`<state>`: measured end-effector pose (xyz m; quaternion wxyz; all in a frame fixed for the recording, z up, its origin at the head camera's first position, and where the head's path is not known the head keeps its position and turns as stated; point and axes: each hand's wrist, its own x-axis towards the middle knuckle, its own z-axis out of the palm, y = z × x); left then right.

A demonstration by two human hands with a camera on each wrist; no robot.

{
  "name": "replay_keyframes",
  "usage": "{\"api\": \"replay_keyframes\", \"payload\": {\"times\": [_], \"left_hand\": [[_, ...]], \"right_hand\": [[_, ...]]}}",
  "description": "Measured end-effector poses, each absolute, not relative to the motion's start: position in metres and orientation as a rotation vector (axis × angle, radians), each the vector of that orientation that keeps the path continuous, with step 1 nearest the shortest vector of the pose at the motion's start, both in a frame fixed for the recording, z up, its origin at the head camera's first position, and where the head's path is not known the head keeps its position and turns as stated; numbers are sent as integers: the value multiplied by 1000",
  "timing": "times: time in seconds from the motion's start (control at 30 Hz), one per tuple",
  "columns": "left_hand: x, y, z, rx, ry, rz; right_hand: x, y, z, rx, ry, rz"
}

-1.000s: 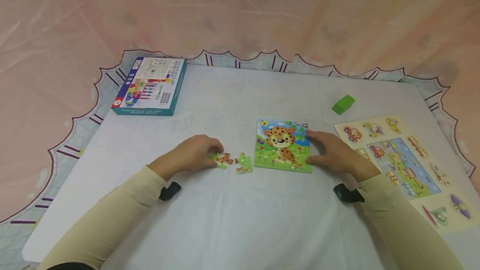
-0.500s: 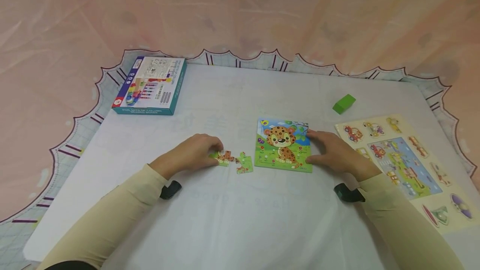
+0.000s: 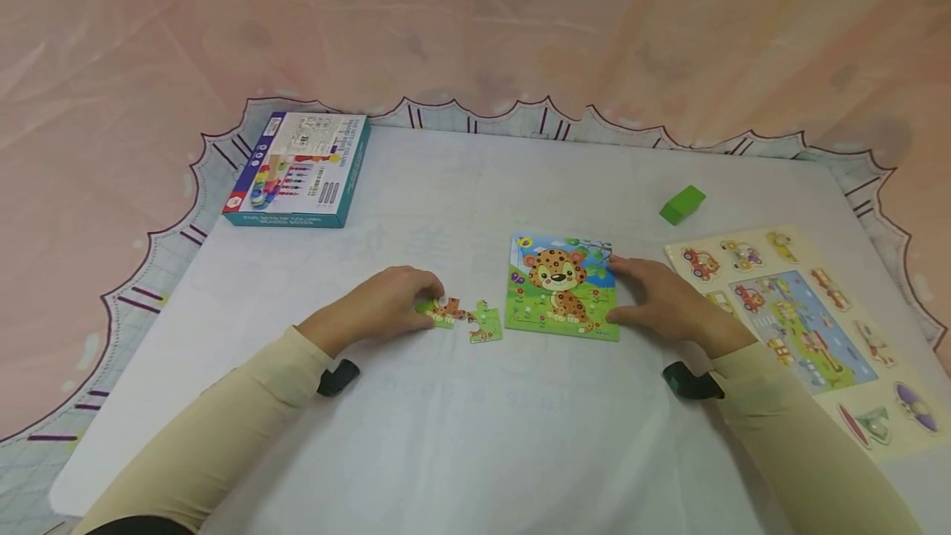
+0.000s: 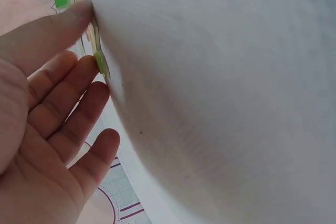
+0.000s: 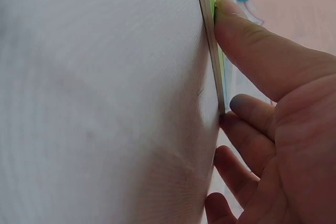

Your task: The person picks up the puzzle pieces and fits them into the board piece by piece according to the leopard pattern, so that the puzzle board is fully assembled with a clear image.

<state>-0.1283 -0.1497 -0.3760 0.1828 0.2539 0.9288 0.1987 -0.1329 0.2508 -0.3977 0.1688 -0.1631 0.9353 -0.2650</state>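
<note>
My left hand (image 3: 391, 301) pinches a jigsaw piece (image 3: 447, 313) with green ground and spotted orange legs on it. Its right tab comes right up to a second, mostly green jigsaw piece (image 3: 486, 325) lying on the table. In the left wrist view, the thumb (image 4: 79, 17) is at the near side of the thin pieces while the other fingers are spread. To the right lies a square leopard puzzle (image 3: 562, 287), flat and with its picture up. My right hand (image 3: 664, 301) rests at its right edge, thumb low and forefinger near the upper corner.
A green block (image 3: 683, 205) lies beyond the leopard puzzle. On the right is a large cream puzzle board (image 3: 798, 254) with vehicle shapes, partly under the right forearm. A flat teal-sided box (image 3: 300, 172) stands at the back left of the white table (image 3: 475, 436).
The left hand has slid its jigsaw piece slightly right and away from me, up against the second piece. The right hand and the leopard puzzle stay in place.
</note>
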Motion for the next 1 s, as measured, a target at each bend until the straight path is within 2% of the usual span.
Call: {"api": "replay_keyframes", "payload": {"times": [0.37,0.6,1.0], "left_hand": [[-127,-149,-375,656,2626,586],[-130,-145,-371,704,2654,612],[-133,-101,-371,782,2623,624]], "right_hand": [[-134,251,-399,-484,2660,-762],[-133,252,-399,-492,2663,-763],[-133,252,-400,-514,2696,-751]]}}
